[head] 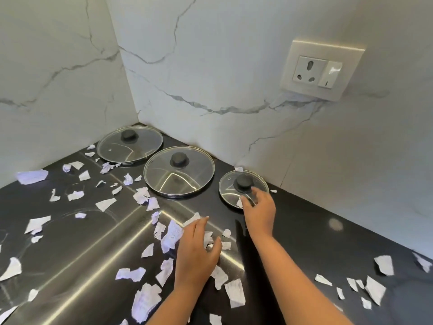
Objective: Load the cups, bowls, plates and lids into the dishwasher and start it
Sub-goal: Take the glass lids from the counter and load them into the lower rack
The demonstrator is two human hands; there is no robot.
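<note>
The left hand (196,247) lies nearest, palm down on the dark, glossy worktop (328,249), fingers relaxed and loosely spread over torn white paper scraps (172,235); it holds nothing. At its 1 o'clock the right hand (259,212) reaches farther out, open, with its spread fingertips on the glass of the small lid (230,191) at that lid's 5 o'clock edge, just beside the knob but not closed around it. A scrap of paper shows under the glass near the thumb.

Paper scraps are strewn across most of the worktop, thickest around the left hand and out toward 9 and 10 o'clock, with a smaller scatter at 3 o'clock by the right forearm.

From the small lid, a larger lid (164,177) lies at 9 o'clock, close but apart, and a third lid (140,148) sits beyond it at 10 o'clock, tucked into the corner of the marble wall (210,66). All three are round clear glass with a metal rim and a black knob, lying flat, knob up. A socket plate (322,69) is on the wall at 1 o'clock.
</note>
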